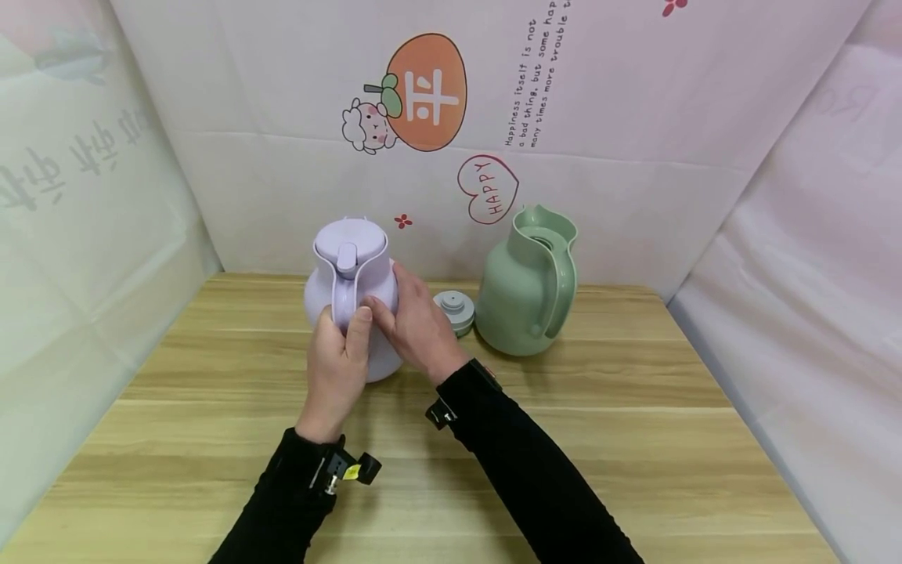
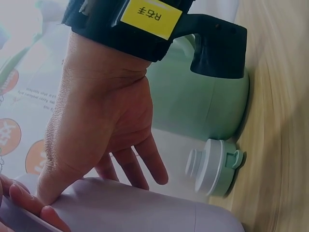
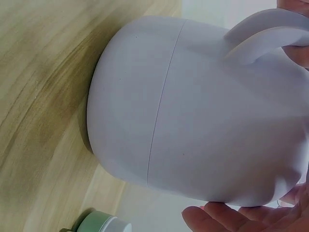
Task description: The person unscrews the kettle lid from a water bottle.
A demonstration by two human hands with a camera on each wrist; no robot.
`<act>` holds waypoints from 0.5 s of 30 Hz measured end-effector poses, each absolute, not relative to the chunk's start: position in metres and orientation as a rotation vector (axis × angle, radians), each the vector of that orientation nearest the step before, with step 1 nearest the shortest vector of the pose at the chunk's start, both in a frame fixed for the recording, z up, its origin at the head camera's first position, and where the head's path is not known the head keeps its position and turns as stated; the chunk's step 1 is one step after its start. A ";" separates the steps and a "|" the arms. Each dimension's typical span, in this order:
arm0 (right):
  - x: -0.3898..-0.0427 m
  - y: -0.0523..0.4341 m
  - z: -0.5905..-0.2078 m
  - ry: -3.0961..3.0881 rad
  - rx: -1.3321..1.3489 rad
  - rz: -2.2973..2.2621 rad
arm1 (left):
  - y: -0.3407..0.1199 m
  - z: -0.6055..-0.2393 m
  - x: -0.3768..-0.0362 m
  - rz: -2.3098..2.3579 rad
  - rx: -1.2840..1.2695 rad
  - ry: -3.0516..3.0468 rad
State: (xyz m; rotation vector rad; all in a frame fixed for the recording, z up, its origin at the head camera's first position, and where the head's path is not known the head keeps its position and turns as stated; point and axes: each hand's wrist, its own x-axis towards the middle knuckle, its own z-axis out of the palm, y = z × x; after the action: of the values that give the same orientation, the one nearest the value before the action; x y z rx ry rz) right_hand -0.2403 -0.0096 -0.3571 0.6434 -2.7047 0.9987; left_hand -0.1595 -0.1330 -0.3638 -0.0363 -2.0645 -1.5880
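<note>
A lavender thermos jug [image 1: 384,356] stands upright on the table, its lid [image 1: 350,237] in place and its handle facing me. My left hand [image 1: 333,368] grips the handle, fingers round it and thumb along its top. Against the jug's right side rests my right hand [image 1: 423,333], with its thumb beside the handle. In the right wrist view, the right fingers [image 3: 222,218] lie nearly straight along the lavender wall. The left wrist view shows the right hand [image 2: 104,106] with its fingers extended loosely beyond the jug.
A green thermos jug [image 1: 514,305] with an uncovered mouth stands at the right. Between the two jugs lies a grey-and-green stopper [image 1: 454,307], flat on the wooden table [image 1: 599,446]. A printed cloth [image 1: 282,180] hangs behind, and cloth walls flank both sides.
</note>
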 end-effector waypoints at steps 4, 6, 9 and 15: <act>-0.238 -0.007 -0.357 -2.691 0.665 0.996 | -0.132 -0.364 -0.157 -1.566 -0.040 -2.062; -0.236 -0.006 -0.357 -2.687 0.675 0.995 | -0.131 -0.365 -0.155 -1.560 -0.033 -2.062; -0.234 -0.004 -0.357 -2.682 0.683 0.996 | -0.130 -0.365 -0.153 -1.567 -0.026 -2.061; -0.231 -0.002 -0.359 -2.676 0.687 1.002 | -0.127 -0.365 -0.149 -1.559 -0.035 -2.056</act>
State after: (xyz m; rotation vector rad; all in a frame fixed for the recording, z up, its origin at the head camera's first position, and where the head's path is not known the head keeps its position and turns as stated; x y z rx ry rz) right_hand -0.2313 -0.0021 -0.3595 0.6867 -2.6762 1.0017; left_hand -0.1487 -0.1267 -0.3647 -0.0349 -2.0557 -1.5591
